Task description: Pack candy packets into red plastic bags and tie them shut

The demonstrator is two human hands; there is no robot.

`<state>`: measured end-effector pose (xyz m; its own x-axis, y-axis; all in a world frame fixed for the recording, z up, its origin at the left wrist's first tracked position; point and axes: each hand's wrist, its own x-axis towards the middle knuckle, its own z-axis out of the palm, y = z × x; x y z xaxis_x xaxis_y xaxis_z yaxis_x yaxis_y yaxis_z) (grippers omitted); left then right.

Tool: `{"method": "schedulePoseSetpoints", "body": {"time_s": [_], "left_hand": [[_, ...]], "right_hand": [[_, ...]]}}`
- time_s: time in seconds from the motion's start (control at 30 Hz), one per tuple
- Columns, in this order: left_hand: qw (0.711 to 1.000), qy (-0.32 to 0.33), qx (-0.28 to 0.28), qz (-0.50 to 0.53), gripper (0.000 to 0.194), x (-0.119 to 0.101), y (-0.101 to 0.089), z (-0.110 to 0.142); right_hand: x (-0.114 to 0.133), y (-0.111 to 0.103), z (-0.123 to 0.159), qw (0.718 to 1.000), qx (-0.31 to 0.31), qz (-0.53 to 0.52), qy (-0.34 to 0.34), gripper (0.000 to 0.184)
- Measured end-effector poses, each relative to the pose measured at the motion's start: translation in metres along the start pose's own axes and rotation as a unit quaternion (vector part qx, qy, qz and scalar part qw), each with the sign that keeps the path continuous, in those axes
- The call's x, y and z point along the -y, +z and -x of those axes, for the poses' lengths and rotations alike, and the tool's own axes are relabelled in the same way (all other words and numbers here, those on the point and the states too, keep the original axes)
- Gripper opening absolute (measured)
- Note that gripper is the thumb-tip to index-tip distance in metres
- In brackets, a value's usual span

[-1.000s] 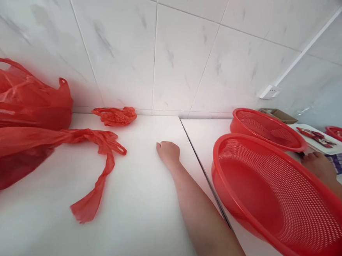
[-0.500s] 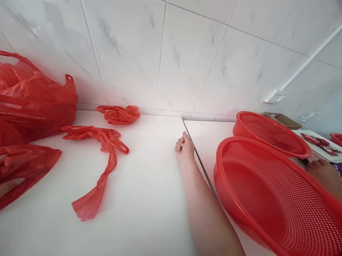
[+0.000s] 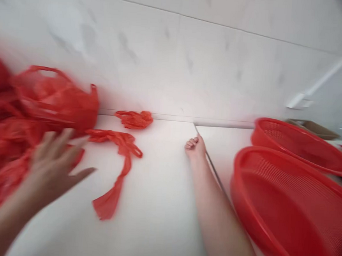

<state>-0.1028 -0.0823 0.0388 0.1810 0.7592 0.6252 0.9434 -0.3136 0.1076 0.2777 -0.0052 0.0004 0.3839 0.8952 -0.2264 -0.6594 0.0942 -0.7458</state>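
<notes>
My left hand (image 3: 56, 161), blurred by motion, is spread with its fingers apart over a heap of red plastic bags (image 3: 7, 147) at the left; I see nothing held in it. My right hand (image 3: 196, 146) rests as a loose fist on the white table, by the dark seam between two tabletops. Nothing shows in its curled fingers. A twisted red plastic bag (image 3: 116, 190) lies on the table between my hands, and a smaller crumpled red bag (image 3: 135, 120) sits behind it near the wall.
A full red bag with handles (image 3: 61, 106) stands against the tiled wall at the left. On the right are a large red plastic basket (image 3: 273, 217) and another red basket (image 3: 301, 147) behind it. A cardboard box (image 3: 317, 129) and a wall socket (image 3: 300, 102) are farther back.
My left hand has moved right and up from the red bag at the left edge, spreading its fingers. The view has turned left, so things appear farther right. My right hand stays a fist.
</notes>
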Motion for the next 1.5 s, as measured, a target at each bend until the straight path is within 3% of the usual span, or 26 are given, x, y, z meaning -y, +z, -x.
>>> {"method": "schedulePoseSetpoints", "body": {"time_s": [0.1,0.17,0.3,0.6,0.67,0.8,0.87,0.93,1.03,1.17,1.23,1.33,1.37,1.43,1.5], "left_hand": [[0.985,0.138,0.098,-0.023,0.067,-0.038,0.004,-0.003],[0.974,0.166,0.153,-0.02,0.079,-0.056,0.013,-0.011],[0.97,0.182,0.16,0.003,0.086,-0.071,0.029,-0.023],[0.964,0.208,0.168,0.015,0.085,-0.07,0.036,-0.026],[0.968,0.175,0.178,0.034,0.08,-0.063,0.038,-0.028],[0.98,-0.036,0.182,0.077,0.071,-0.035,0.049,-0.035],[0.972,-0.092,0.195,0.093,0.08,-0.024,0.061,-0.039],[0.965,-0.099,0.215,0.114,0.086,-0.022,0.076,-0.042],[0.959,-0.084,0.227,0.147,0.083,-0.039,0.1,-0.044],[0.952,-0.05,0.219,0.209,0.085,-0.073,0.121,-0.04],[0.945,-0.038,0.209,0.247,0.082,-0.083,0.125,-0.037],[0.934,-0.04,0.185,0.303,0.08,-0.088,0.123,-0.032],[0.928,-0.039,0.177,0.326,0.081,-0.088,0.122,-0.031],[0.91,-0.031,0.16,0.38,0.075,-0.088,0.118,-0.029],[0.889,-0.038,0.135,0.436,0.045,-0.088,0.114,-0.03]], "right_hand": [[-0.004,-0.004,0.005,0.999,0.024,-0.038,0.024,0.046],[-0.009,-0.01,0.002,0.997,0.038,-0.058,0.038,0.044],[-0.017,-0.019,-0.007,0.996,0.045,-0.062,0.037,0.042],[-0.022,-0.023,-0.009,0.998,0.068,-0.01,-0.011,0.041],[-0.024,-0.02,-0.008,0.997,0.067,0.013,-0.024,0.04],[-0.032,-0.012,-0.001,0.992,0.055,0.089,-0.073,0.033],[-0.039,-0.007,0.004,0.983,0.052,0.147,-0.099,0.031],[-0.046,0.0,0.012,0.967,0.055,0.216,-0.123,0.032],[-0.057,0.013,0.027,0.938,0.076,0.303,-0.15,0.03],[-0.067,0.028,0.043,0.883,0.151,0.397,-0.199,0.064],[-0.069,0.032,0.048,0.858,0.202,0.435,-0.184,0.06],[-0.067,0.036,0.054,0.864,0.242,0.428,-0.105,0.027],[-0.066,0.037,0.056,0.871,0.253,0.413,-0.081,0.024],[-0.064,0.039,0.06,0.883,0.282,0.373,-0.036,0.028],[-0.061,0.039,0.059,0.898,0.301,0.322,0.004,0.032]]}}
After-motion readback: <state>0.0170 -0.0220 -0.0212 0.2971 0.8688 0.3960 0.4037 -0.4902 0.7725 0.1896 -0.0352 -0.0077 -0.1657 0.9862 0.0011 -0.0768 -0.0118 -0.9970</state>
